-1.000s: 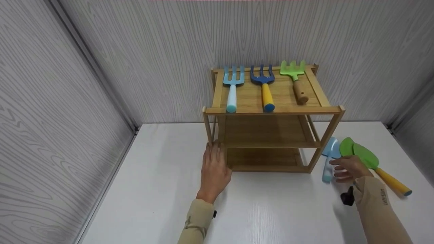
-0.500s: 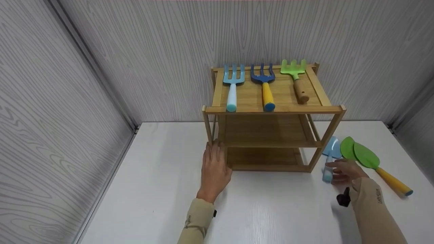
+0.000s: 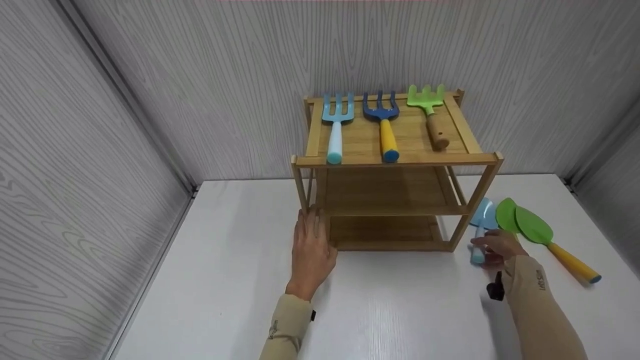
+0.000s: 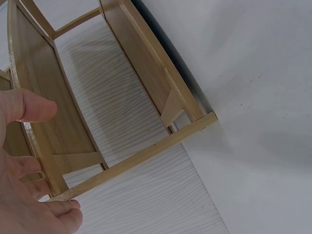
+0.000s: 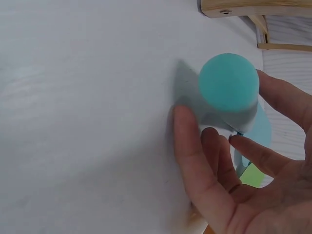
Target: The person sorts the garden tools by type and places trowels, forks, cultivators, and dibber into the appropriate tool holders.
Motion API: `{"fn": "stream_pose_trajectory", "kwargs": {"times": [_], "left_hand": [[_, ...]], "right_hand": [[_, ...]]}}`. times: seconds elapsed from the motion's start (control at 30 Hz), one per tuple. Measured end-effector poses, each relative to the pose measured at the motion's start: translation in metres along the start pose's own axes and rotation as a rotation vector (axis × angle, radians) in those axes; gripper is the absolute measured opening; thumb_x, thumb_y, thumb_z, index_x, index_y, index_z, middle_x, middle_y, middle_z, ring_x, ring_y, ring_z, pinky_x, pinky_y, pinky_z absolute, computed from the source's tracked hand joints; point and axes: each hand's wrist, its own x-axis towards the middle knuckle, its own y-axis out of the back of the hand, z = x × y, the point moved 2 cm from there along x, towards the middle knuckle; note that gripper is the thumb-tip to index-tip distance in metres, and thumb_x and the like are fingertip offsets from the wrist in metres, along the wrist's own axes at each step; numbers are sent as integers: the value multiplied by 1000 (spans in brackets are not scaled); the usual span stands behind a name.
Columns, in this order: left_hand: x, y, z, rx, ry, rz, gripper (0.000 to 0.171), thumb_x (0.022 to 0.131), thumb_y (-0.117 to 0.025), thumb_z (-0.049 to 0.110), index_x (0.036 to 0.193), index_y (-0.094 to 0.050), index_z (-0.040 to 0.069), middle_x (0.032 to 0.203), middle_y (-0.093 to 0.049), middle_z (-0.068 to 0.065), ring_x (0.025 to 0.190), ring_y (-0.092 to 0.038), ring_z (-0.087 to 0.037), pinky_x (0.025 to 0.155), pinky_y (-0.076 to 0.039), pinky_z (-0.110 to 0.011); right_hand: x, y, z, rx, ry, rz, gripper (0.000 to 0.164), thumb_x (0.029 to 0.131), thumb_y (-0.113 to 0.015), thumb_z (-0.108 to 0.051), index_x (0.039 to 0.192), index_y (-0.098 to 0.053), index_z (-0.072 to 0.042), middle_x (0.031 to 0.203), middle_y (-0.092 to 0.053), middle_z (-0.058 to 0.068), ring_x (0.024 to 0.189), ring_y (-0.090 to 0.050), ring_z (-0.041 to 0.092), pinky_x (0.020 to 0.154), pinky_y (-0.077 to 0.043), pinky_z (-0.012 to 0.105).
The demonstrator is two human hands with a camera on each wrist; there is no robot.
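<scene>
My left hand [image 3: 312,255] holds the lower left front post of a three-tier wooden rack [image 3: 395,192]; in the left wrist view its fingertips [image 4: 70,219] lie on either side of the post. To the rack's right, a light blue trowel [image 3: 485,216] lies on the table, its pale handle pointing towards me. Over that handle is my right hand [image 3: 499,245]. The right wrist view shows the handle's turquoise end [image 5: 229,82] between the fingers, one fingertip close against it and a visible gap on the opposite side.
On the rack's top lie a light blue hand fork [image 3: 338,132], a dark blue one with yellow handle [image 3: 387,135] and a green one with wooden handle [image 3: 435,127]. Two green trowels overlap at right, one [image 3: 534,225] yellow-handled, the other [image 3: 507,214] partly covered. Grey walls [image 3: 240,75] enclose the table.
My right hand has moved left and come down over the light blue trowel's handle. My left hand stays on the rack post. The head view has shifted slightly.
</scene>
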Motion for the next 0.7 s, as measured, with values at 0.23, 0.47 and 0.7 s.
{"fn": "stream_pose_trajectory", "kwargs": {"times": [0.23, 0.47, 0.7], "left_hand": [[0, 0, 2, -17, 14, -8, 73, 79, -76, 1, 143, -44, -7, 149, -40, -25, 141, -33, -51, 116, -30, -54], [1, 0, 1, -6, 21, -11, 73, 78, -76, 2, 143, -45, -8, 147, -42, -25, 139, -35, -51, 115, -31, -54], [1, 0, 1, -21, 13, 10, 72, 77, -77, 1, 142, -45, -9, 145, -43, -26, 138, -36, -52, 114, -32, -55]], "right_hand": [[0, 4, 2, -40, 39, -10, 94, 94, -69, -31, 157, -11, 9, 146, -30, 38, 107, -56, 33, 83, -58, 38], [4, 5, 4, -14, 43, -7, 93, 93, -69, -30, 156, -13, 9, 149, -28, 40, 108, -56, 33, 82, -58, 37], [2, 4, 5, 63, 35, 2, 88, 94, -67, -20, 157, -13, 9, 149, -27, 38, 108, -55, 35, 83, -59, 40]]}}
